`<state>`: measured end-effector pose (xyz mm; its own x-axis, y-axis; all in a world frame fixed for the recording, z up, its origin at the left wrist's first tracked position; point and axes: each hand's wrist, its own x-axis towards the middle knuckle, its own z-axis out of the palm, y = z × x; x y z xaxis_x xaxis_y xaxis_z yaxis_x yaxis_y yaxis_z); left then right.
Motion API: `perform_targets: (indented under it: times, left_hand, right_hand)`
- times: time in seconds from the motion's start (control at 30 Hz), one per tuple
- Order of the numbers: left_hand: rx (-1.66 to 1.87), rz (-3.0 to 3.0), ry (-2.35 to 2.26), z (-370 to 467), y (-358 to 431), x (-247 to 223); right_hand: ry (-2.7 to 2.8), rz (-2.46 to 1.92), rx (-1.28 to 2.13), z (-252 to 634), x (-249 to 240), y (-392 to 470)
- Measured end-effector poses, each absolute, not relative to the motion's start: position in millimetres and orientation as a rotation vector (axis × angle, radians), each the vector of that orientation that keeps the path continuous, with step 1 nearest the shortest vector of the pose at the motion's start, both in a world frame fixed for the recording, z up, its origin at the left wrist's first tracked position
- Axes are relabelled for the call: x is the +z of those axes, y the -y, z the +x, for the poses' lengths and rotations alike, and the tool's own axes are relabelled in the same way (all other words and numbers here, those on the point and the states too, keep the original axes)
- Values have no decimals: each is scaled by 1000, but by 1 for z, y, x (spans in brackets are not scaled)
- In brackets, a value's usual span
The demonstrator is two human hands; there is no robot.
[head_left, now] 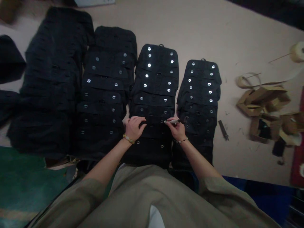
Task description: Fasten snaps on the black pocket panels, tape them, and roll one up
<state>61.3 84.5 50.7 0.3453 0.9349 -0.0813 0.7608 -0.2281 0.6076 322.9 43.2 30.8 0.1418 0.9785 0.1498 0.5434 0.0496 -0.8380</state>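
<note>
Overlapping black fabric pieces lie in a column before me, with silvery metal snaps in two rows down them. My left hand rests at this column's left side, thumb apart from the fingers, and nothing shows in its grasp. My right hand is closed around a white pen with a dark end. The pen's light tip lies close beside a snap in the right-hand row; whether it touches the fabric I cannot tell. A narrower column of black pieces with snaps sits under and beyond my right hand.
To the left are further columns of black pieces and a tall dark stack. On the right lie a flat dark tool, open cardboard boxes and a tape roll. The table's near edge runs by my body.
</note>
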Motion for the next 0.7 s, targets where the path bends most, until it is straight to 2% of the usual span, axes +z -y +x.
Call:
perform_targets:
  times: [0.2, 0.7]
  left_hand:
    - [384, 2038, -1538, 25, -96, 33]
    - [396, 2070, -1460, 20, -111, 15]
  right_hand:
    - [1635, -1656, 544, 298, 14, -41]
    - [1528, -1763, 317, 293, 5, -38]
